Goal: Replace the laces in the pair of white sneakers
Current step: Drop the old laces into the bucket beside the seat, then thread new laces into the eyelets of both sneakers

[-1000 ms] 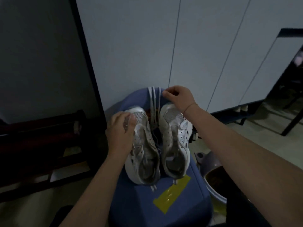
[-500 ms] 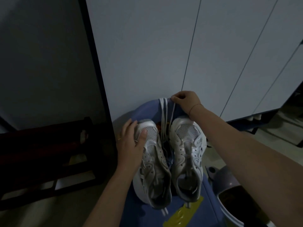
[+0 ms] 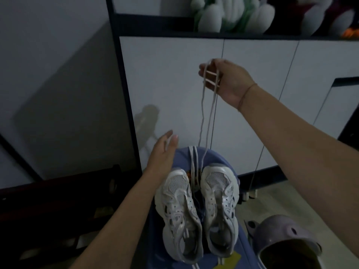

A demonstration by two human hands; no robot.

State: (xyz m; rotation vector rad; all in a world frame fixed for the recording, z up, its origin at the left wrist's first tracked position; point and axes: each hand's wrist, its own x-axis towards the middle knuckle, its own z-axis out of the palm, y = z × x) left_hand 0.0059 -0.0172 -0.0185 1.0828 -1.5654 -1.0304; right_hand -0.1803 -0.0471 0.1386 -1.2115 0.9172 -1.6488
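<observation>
- Blue padded seat (image 3: 221,158), rounded at the far edge.
- Carries left sneaker (image 3: 178,210) and right sneaker (image 3: 218,206) side by side, soles down, toes toward the far edge, heels toward the near edge.
- Holds loose laces (image 3: 193,164) in the gap between the two toes, running on past them to the far edge.
- Bears a yellow patch (image 3: 236,258) just beside the right sneaker's heel.
- Meets the lower end of a lifted lace (image 3: 203,121) at the far edge.

Left hand (image 3: 162,154) open; right hand (image 3: 226,79) high, grip round laces (image 3: 201,111)
</observation>
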